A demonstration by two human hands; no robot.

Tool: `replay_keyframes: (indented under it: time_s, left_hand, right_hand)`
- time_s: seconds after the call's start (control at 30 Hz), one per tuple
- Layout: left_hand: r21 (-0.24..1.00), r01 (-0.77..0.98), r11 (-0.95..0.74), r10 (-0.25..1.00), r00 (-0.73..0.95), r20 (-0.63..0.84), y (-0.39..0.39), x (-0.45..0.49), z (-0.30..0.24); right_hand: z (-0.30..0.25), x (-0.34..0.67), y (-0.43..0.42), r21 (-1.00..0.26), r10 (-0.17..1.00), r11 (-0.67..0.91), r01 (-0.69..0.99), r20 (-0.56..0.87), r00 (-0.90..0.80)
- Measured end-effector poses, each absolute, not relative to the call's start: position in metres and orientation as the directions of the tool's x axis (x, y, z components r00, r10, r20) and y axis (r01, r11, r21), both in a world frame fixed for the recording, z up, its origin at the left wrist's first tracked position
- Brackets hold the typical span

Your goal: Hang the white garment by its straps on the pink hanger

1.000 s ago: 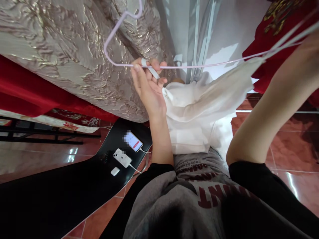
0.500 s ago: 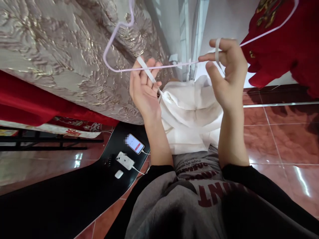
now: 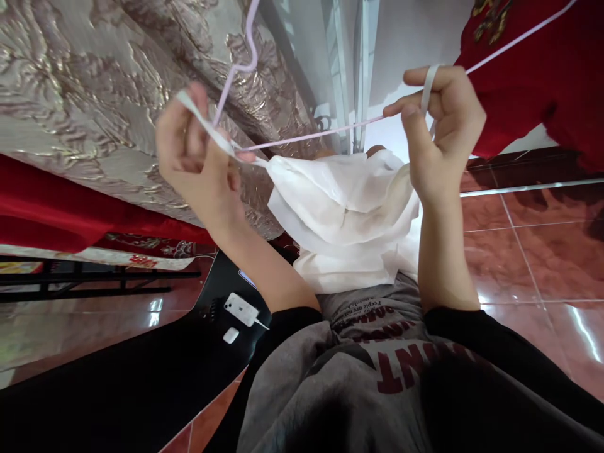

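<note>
Head view: L hand (image 3: 198, 158) fingers pinch one strap (image 3: 207, 129) of the white garment (image 3: 344, 214), just under the lilac hanger (image 3: 311, 134) hook. R hand (image 3: 441, 132) thumb & forefinger close on the hanger bar, other strap (image 3: 428, 82) looped over the forefinger. Bar runs L–R, garment hangs below it, btwn hands. Vs 0.5 s ago: L hand has swung out left, strap now taut.

a glossy black table (image 3: 141, 384) stands on the red tiled floor (image 3: 519, 251); a white phone (image 3: 240, 309) and a small white case (image 3: 231, 335) lie on it.

Garment (image 3: 344, 214) between left hand (image 3: 198, 157) and right hand (image 3: 438, 126), under hanger (image 3: 311, 133)
</note>
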State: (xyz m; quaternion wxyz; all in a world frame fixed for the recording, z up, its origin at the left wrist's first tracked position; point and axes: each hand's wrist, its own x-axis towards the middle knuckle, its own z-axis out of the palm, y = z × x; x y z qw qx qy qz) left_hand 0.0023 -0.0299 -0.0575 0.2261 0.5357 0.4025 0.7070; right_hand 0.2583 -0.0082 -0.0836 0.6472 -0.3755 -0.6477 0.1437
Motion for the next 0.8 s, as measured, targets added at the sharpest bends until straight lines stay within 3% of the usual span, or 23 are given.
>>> replay_keyframes:
  time_s: [0.1, 0.17, 0.33, 0.43, 0.5, 0.57, 0.6, 0.7, 0.8]
  left_hand:
    - [0.867, 0.295, -0.402, 0.859, -0.208, 0.469, -0.026, 0.008, -0.027]
    - [0.826, 0.457, -0.329, 0.901, -0.108, 0.419, -0.025, 0.012, -0.007]
    - [0.688, 0.581, -0.436, 0.848, 0.009, 0.530, -0.021, 0.017, 0.015]
    - [0.671, 0.563, -0.483, 0.787, -0.056, 0.614, -0.016, 0.010, -0.003]
    - [0.749, 0.455, -0.482, 0.760, -0.208, 0.616, -0.014, 0.009, -0.026]
    - [0.888, 0.152, -0.434, 0.842, -0.280, 0.460, -0.012, 0.016, -0.050]
    - [0.897, -0.032, -0.442, 0.855, -0.319, 0.409, -0.012, 0.022, -0.061]
    - [0.781, -0.410, -0.472, 0.867, -0.376, 0.327, -0.011, 0.043, -0.080]
    - [0.743, -0.498, -0.447, 0.892, -0.308, 0.330, -0.009, 0.052, -0.083]
  right_hand:
    - [-0.084, 0.257, -0.008, -0.684, 0.689, 0.630, 0.368, 0.711, 0.143]
    - [-0.083, 0.258, -0.009, -0.682, 0.692, 0.629, 0.374, 0.710, 0.129]
    - [-0.082, 0.257, -0.010, -0.692, 0.712, 0.637, 0.339, 0.697, 0.083]
    - [-0.085, 0.255, -0.010, -0.681, 0.697, 0.637, 0.361, 0.709, 0.108]
    - [-0.086, 0.254, -0.009, -0.671, 0.689, 0.647, 0.362, 0.718, 0.098]
    - [-0.084, 0.253, -0.011, -0.660, 0.689, 0.655, 0.367, 0.722, 0.069]
    - [-0.082, 0.253, -0.012, -0.660, 0.694, 0.658, 0.364, 0.718, 0.047]
    - [-0.078, 0.255, -0.015, -0.658, 0.695, 0.686, 0.311, 0.719, -0.015]
    - [-0.078, 0.270, -0.014, -0.580, 0.599, 0.737, 0.348, 0.798, 0.062]
